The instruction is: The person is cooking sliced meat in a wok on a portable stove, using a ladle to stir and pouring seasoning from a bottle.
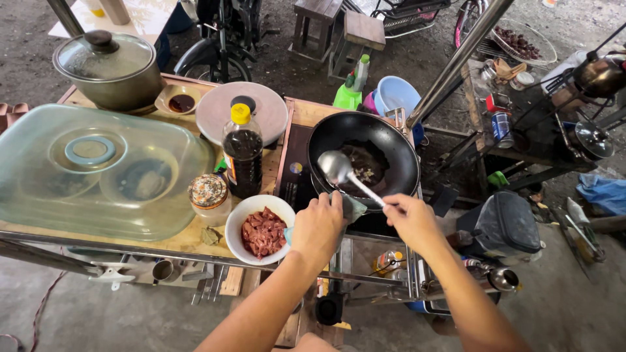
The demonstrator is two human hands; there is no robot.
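Right hand [412, 221] clamps the ladle [339, 168] in the wok [363, 160]; left hand [319, 225] grips its rim through a cloth [353, 207]; bowl of raw meat [261, 229] not yet added.

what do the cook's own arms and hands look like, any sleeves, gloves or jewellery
Both arms are bare along all that shows of them: no sleeves or gloves. The left hand and right hand show no rings, and the wrists carry no watch or bracelet. Both forearms are slim, entering from the bottom edge.
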